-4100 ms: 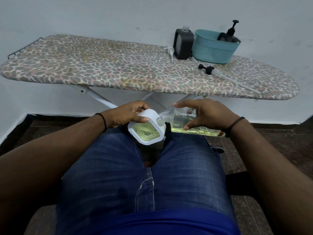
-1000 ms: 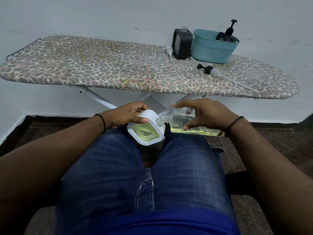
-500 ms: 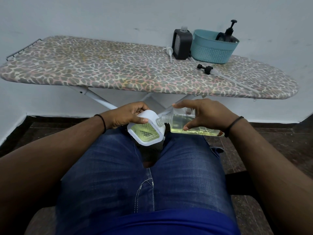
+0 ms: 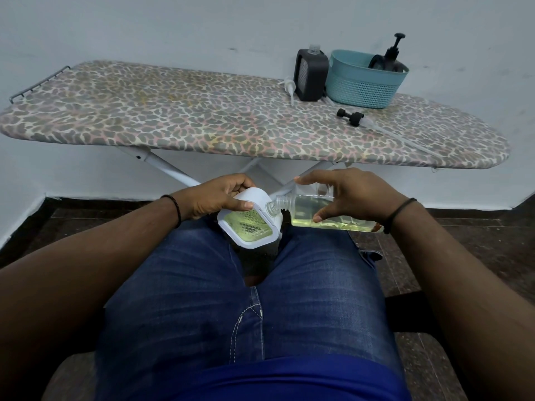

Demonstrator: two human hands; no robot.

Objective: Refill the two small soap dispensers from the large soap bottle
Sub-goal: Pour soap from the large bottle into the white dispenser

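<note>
Over my lap, my left hand (image 4: 215,198) grips a small white dispenser (image 4: 249,224) whose window shows yellow-green soap. My right hand (image 4: 344,195) holds the large clear bottle (image 4: 324,215) of pale yellow soap tipped on its side. The bottle's open neck meets the dispenser's top right corner. A black dispenser (image 4: 310,73) with an open neck stands on the ironing board (image 4: 173,120). A white pump (image 4: 289,88) lies to its left and a black pump with a long tube (image 4: 351,116) to its right.
A teal basket (image 4: 363,82) holding a black pump bottle (image 4: 389,60) sits at the back right of the board, against the wall. The board's white legs cross just behind my hands. My knees in blue jeans fill the foreground.
Both hands keep the same hold and place across all frames. The bottle stays tipped against the white dispenser; no clear change in the soap levels shows.
</note>
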